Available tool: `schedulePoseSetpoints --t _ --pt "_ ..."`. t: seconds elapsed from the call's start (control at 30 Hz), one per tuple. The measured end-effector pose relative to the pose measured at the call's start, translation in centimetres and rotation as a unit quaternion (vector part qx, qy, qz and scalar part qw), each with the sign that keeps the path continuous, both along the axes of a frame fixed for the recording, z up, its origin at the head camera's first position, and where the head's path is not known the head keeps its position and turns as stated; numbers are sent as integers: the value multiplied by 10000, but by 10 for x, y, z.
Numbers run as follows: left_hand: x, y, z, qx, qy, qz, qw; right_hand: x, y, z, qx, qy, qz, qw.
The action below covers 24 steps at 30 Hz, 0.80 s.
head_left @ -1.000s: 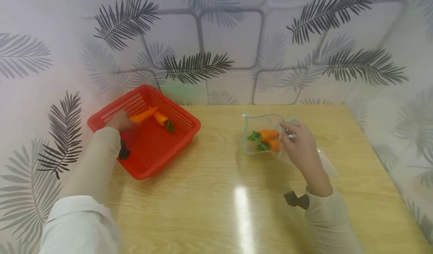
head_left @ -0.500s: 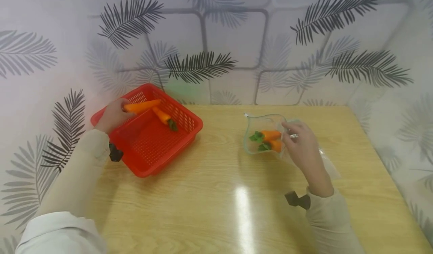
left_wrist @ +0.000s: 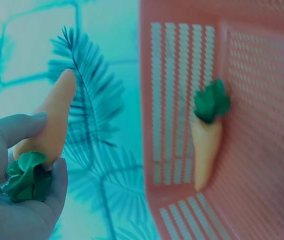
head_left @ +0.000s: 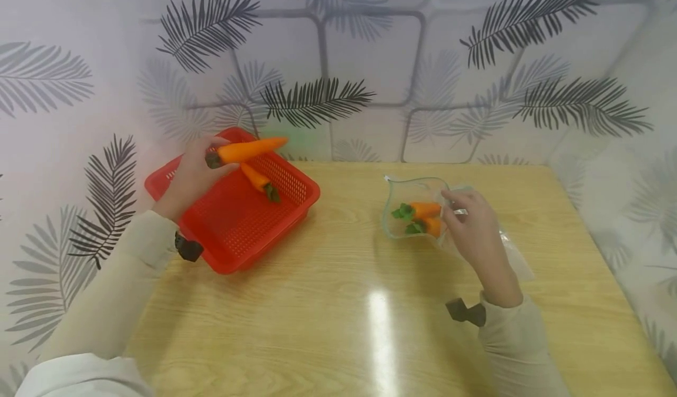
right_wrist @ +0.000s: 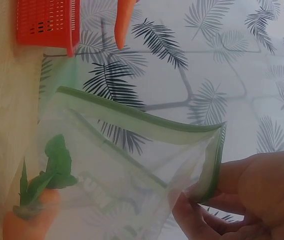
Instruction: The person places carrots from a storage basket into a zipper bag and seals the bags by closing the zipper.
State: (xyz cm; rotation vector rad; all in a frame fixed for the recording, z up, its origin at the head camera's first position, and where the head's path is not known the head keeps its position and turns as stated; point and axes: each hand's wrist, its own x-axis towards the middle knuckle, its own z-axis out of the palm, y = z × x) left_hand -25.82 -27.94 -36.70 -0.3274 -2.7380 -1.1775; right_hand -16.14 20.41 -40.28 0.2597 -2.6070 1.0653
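My left hand (head_left: 193,174) grips an orange carrot (head_left: 254,148) with a green leafy top, lifted above the red basket (head_left: 240,262). In the left wrist view, thumb and fingers close round the carrot's thick end (left_wrist: 54,127), its leaves near the palm. A second carrot (head_left: 256,177) lies in the basket against its far wall. My right hand (head_left: 473,224) pinches the rim of a clear zip bag (head_left: 394,194) with a green edge, its mouth standing wide. Inside the bag lie carrots (head_left: 425,210), leaf ends toward the mouth.
The basket stands at the back left of the light wooden table (head_left: 296,303), the bag at the right. A patterned wall (head_left: 365,56) rises directly behind the table and along its right side. Bare tabletop lies between basket and bag.
My left hand has picked a carrot out of the basket and raised it up and to the right. The right hand keeps its pinch on the bag, almost still.
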Motion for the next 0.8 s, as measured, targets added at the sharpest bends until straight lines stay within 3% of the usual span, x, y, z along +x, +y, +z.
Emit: schedulePoseSetpoints --t 0.3,0.43,0.8 --pt "14 37 12 -145 -30 -325 9994 0 0 1 29 -33 -41 10000" --pt "19 53 14 -151 125 -540 9984 1 0 1 5 -16 -44 10000" --pt "41 101 16 -17 219 -1587 9871 2 -1 1 17 66 -55 10000"
